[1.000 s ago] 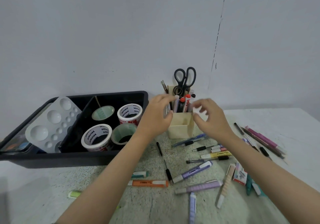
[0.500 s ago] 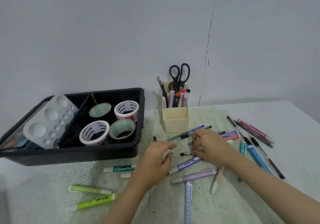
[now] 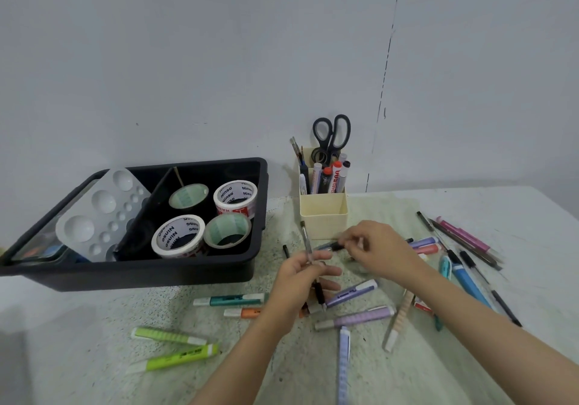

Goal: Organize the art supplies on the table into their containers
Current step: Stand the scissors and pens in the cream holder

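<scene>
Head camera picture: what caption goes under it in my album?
Left hand holds a thin brush, right hand pinches a dark pen, in front of the cream pen cup.

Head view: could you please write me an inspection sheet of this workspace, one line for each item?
Surface: white table, speckled where the pens lie.
Job's things: cream holder with scissors and markers standing in its rear part; its front part looks empty. The black bin holds four tape rolls and a white palette. Many loose markers and pens lie on the table, among them two green highlighters.
Clutter: nothing seen apart from the supplies.
Hands: left hand pinches a thin brush; right hand pinches a dark pen.
Cables: nothing seen.
Surroundings: pale wall with a dark broken line.
</scene>
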Demonstrator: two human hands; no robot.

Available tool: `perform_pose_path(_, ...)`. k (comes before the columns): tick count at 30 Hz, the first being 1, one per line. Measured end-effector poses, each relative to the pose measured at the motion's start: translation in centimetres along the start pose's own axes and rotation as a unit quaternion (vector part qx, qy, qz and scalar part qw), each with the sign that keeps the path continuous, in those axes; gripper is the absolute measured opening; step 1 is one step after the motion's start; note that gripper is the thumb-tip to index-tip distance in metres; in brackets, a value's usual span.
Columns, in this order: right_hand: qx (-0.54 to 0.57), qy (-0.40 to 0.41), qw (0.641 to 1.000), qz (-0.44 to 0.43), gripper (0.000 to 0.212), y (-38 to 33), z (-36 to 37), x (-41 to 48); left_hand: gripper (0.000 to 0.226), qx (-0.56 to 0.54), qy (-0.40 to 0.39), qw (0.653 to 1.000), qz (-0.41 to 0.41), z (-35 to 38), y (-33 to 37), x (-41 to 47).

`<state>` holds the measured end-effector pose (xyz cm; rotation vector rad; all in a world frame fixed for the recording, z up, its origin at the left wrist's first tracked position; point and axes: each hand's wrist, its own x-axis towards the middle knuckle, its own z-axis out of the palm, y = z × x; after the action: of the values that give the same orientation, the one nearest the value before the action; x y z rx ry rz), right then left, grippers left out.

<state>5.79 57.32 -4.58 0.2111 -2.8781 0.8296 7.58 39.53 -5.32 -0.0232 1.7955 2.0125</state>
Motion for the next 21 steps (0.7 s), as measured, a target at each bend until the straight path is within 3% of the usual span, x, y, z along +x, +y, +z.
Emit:
perform_pose_path(2,-0.134,-0.045,0.99,-0.014,0.026,1.2,0.7,0.1,0.018,-0.058,0.028,0.997,-0.037,-0.2,-0.2,0.0)
perform_pose_path(6,-0.198,-0.035,0.978,-0.06,0.022,1.6,1.5,0.1,0.02,-0.121,0.047,0.989,-0.071,-0.3,-0.3,0.1)
perform_pose_path(10,-0.143,0.035,0.984,-0.103,0.012,0.6,0.9,0.0,0.024,-0.166,0.063,0.979,-0.098,-0.4,-0.2,0.5)
perform_pose_path(15,-0.039,0.22,0.953,-0.203,0.007,-3.3,0.9,-2.8,0.037,-0.228,0.019,0.964,-0.137,-0.2,-0.1,0.7)
perform_pose_path(18,-0.014,0.187,0.949,-0.253,0.011,-4.3,2.1,-5.0,0.044,-0.301,-0.007,0.941,-0.152,0.0,0.0,0.9)
perform_pose_path(21,0.03,0.076,0.954,-0.288,0.021,-3.2,2.7,-6.4,0.036,-0.319,-0.02,0.935,-0.157,-0.3,-0.1,1.0)
